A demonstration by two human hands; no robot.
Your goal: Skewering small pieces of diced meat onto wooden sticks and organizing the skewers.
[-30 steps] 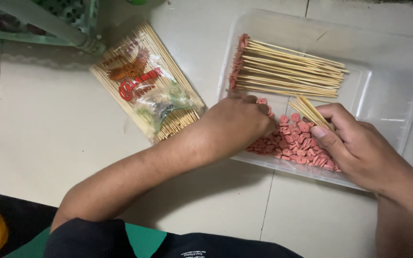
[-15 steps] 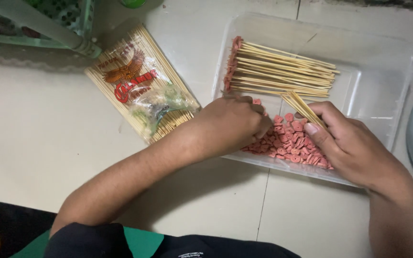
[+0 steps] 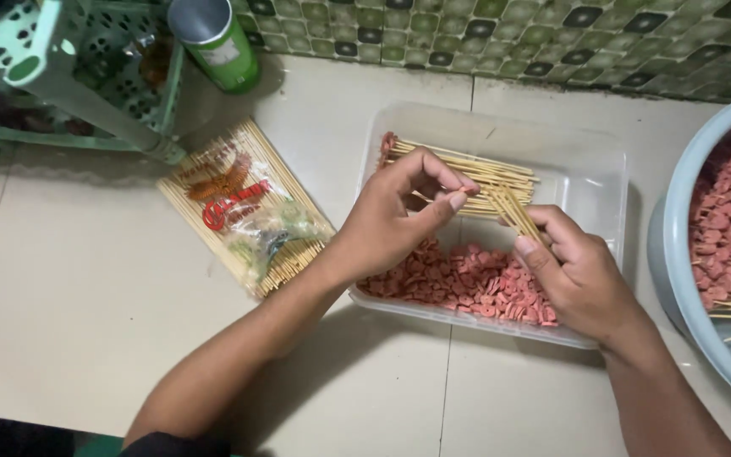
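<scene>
My right hand (image 3: pixel 581 283) is curled closed around a small bundle of bamboo skewers (image 3: pixel 513 211), which stick up and away from my thumb toward the back of the clear plastic container (image 3: pixel 590 173). My left hand (image 3: pixel 399 222) hovers over that same container, thumb and forefinger pinched together at the tips of the bundle, the other fingers loosely bent; whether there is a sausage slice between those fingertips I cannot tell. Both hands sit above the heap of pink sausage slices (image 3: pixel 458 283) piled along the near side of the container. At the far side lies a row of finished skewers (image 3: pixel 433 161), their pink ends pointing left. The container rests on a pale tiled floor (image 3: pixel 86 305). Just to its left, at a slant, lies an opened packet of bamboo skewers (image 3: pixel 243 207) in printed clear wrap. To the right, a light blue basin (image 3: pixel 678 254) holds more pink slices and a few loose sticks. At the upper left stand a green plastic rack (image 3: pixel 78 85) and a green can (image 3: pixel 213 42), with a green mosaic tile wall (image 3: pixel 552 34) behind
</scene>
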